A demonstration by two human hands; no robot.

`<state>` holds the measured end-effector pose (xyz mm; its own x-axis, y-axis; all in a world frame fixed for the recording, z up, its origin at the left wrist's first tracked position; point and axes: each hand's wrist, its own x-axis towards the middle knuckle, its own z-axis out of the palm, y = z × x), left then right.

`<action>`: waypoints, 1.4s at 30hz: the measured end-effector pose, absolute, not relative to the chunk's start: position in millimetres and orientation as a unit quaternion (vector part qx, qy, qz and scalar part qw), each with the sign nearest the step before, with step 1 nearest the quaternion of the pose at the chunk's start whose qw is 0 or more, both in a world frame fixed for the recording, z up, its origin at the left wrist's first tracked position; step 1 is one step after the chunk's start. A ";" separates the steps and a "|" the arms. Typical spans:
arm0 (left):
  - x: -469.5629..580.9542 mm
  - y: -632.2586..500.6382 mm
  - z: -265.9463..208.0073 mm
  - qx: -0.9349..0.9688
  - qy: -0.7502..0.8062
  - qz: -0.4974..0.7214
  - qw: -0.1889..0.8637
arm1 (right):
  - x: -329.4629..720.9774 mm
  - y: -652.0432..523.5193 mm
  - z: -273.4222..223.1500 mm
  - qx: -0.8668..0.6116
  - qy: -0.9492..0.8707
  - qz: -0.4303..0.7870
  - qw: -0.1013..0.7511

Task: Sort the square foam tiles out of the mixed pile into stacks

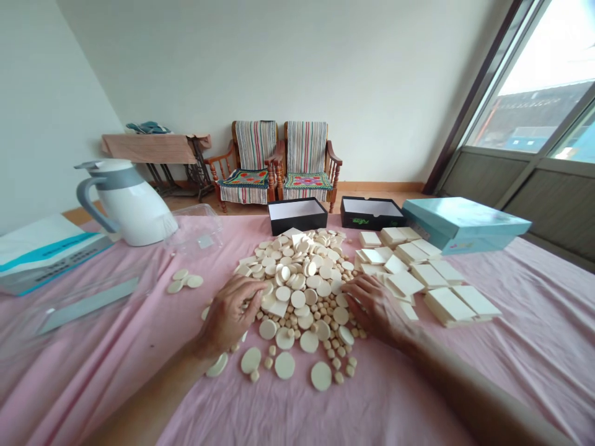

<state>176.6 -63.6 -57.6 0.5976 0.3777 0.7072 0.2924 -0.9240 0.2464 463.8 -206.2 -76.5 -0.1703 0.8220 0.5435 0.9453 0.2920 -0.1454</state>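
A heap of pale wooden discs [298, 299] and small wooden cubes [332, 344] spreads over the table between my two hands. At the heap's left edge is my left hand [232, 311], its fingers curved and its thumb apart from them, with nothing visibly gripped. My right hand [375, 308] rests against the right edge, fingers stretched towards the discs and thumb apart. Just beyond that hand lie stacks of square wooden tiles [405, 285]. Some discs and cubes are scattered loose at the near side of the heap. Parts of the heap's edges are hidden under my fingers.
Behind the heap stand a black box [297, 217], a second black box [372, 214] and a light blue box [466, 222]. To the left are a white jug [132, 204], a clear plastic container [198, 232], several discs [194, 282] and a carton [46, 260]. Pink cloth [279, 421] covers the table.
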 end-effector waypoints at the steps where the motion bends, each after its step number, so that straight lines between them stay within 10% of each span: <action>1: 177.0 -64.6 -56.8 0.893 0.181 0.409 0.050 | 464.5 -206.0 -77.5 -0.586 -0.755 -0.118 0.269; 20: 130.9 -96.2 -43.2 0.964 0.118 0.214 0.108 | 450.6 -226.0 -74.2 -0.683 -0.646 -0.160 0.299; 42: 43.5 54.1 -54.7 0.874 0.478 0.084 0.032 | 423.6 -178.9 -87.3 -0.661 -0.648 -0.157 0.344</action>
